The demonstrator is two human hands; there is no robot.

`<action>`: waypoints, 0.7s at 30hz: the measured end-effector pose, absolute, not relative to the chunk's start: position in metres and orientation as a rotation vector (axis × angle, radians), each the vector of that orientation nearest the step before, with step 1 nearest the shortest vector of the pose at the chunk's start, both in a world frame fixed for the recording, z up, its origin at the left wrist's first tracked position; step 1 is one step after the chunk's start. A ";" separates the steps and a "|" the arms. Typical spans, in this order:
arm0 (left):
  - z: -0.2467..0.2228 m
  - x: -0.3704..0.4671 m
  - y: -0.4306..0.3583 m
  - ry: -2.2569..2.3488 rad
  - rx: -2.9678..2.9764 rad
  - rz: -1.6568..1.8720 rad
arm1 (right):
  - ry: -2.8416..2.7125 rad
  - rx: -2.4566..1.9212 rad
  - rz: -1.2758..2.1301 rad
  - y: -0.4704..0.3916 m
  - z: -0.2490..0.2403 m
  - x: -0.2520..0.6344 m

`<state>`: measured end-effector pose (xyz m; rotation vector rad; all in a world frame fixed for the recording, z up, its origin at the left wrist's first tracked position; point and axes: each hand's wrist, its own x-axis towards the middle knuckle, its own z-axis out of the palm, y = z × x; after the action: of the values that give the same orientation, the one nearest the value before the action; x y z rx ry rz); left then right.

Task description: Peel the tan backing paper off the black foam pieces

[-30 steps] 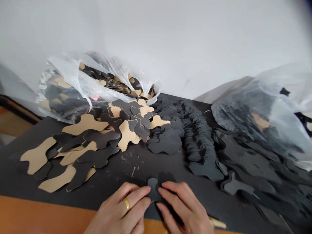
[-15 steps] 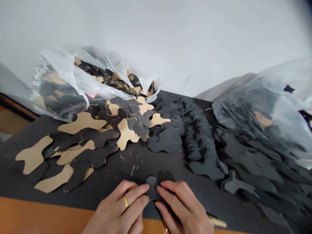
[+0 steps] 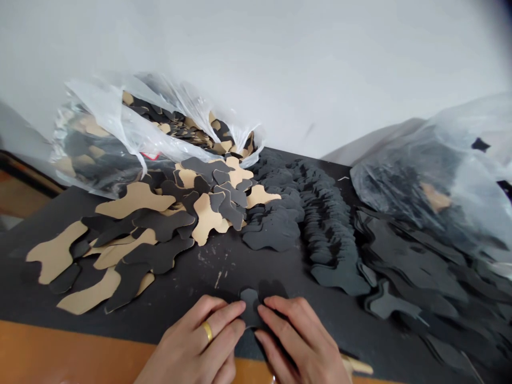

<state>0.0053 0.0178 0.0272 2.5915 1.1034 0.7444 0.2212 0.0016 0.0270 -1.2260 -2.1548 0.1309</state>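
Near the front edge of the black work surface lies a dark grey, rounded cut piece (image 3: 250, 308), partly covered by fingers. My left hand (image 3: 204, 338), with a gold ring on one finger, pinches its left side. From the right side my right hand (image 3: 298, 333) grips the same piece, thumb below and fingers above. The fingers hide much of the piece's outline. Left of the hands are loose, wavy-shaped cut pieces (image 3: 154, 256), black on one face and tan on the other. Ahead, overlapping rows of all-dark pieces (image 3: 272, 232) run toward the wall.
A clear plastic bag (image 3: 132, 136) full of black and tan pieces leans at the back left. Another plastic bag (image 3: 460, 160) stands at the right, behind stacks of larger dark pieces (image 3: 408, 256). A tan-coloured stick-like thing (image 3: 358, 366) shows beside my right hand.
Both hands keep their hold on the dark grey piece in the same place. The view has shifted very slightly; nothing else has visibly moved.
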 end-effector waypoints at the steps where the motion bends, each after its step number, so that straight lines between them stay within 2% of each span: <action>1: 0.027 0.006 0.018 1.102 2.588 0.746 | -2.159 -1.223 0.126 0.002 0.027 0.221; 13: 0.029 0.006 0.019 1.050 2.654 0.622 | -2.130 -1.231 0.115 0.001 0.024 0.218; 17: 0.025 0.008 0.019 1.053 2.661 0.664 | -2.139 -1.237 0.124 0.001 0.024 0.219; 21: 0.015 0.010 0.018 1.061 2.653 0.854 | -2.126 -1.254 0.147 0.001 0.025 0.219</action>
<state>0.0104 0.0183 0.0153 2.6535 1.0612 0.8539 0.2192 0.0007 0.0247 -1.2540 -2.1259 0.1472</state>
